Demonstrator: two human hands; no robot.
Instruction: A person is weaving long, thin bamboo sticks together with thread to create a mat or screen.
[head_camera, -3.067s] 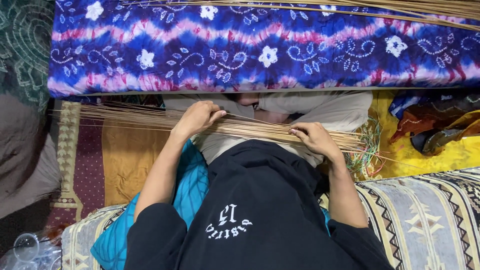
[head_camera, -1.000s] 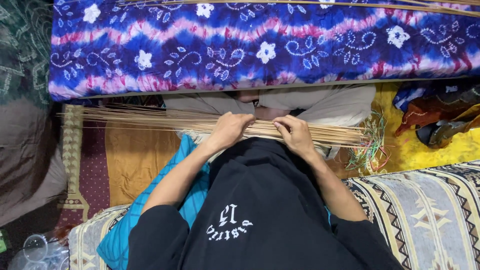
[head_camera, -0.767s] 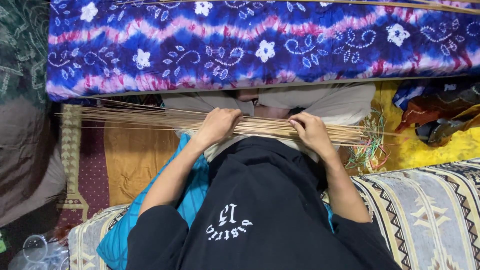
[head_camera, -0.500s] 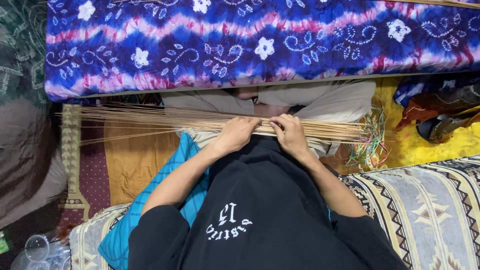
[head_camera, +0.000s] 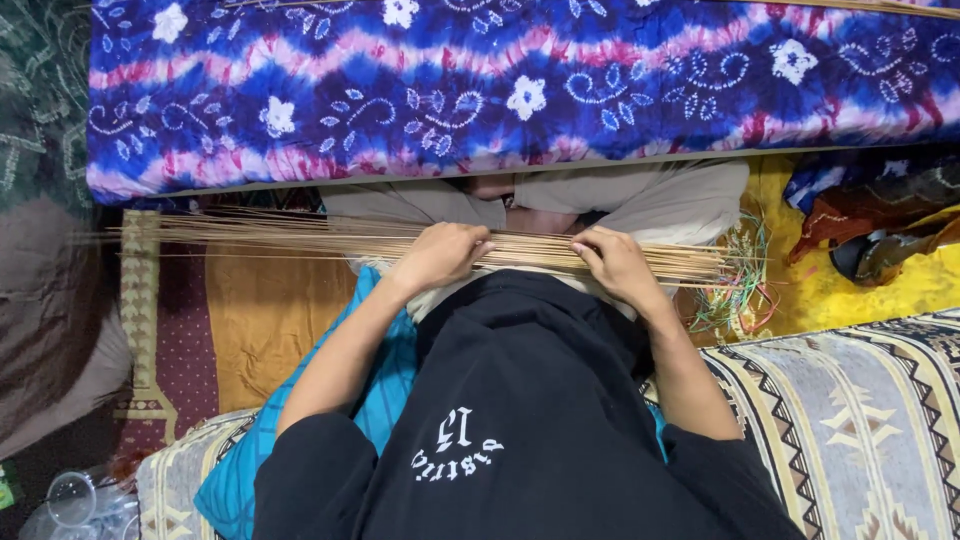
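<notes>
A long bundle of thin straw-coloured sticks (head_camera: 300, 238) lies sideways across my lap, over beige cloth (head_camera: 660, 205). My left hand (head_camera: 440, 256) is curled over the bundle near its middle. My right hand (head_camera: 615, 264) grips the same bundle a little to the right, fingers wrapped over the sticks. The left end of the bundle fans out loosely. The right end stops beside a tangle of green and red threads (head_camera: 742, 285). My black shirt (head_camera: 520, 420) fills the lower middle and hides my legs.
A blue and purple tie-dye cloth (head_camera: 500, 90) spans the top. Yellow cloth (head_camera: 850, 290) and crumpled dark fabric (head_camera: 880, 225) lie at right. A patterned striped cushion (head_camera: 850, 420) sits lower right, an orange mat (head_camera: 260, 320) and teal cloth (head_camera: 385, 400) at left, clear plastic containers (head_camera: 75, 500) bottom left.
My hands have slid along the bundle, apart, together and apart again. Half a second ago they were nearly touching; now they are spread a little wider. The bundle stays on my lap.
</notes>
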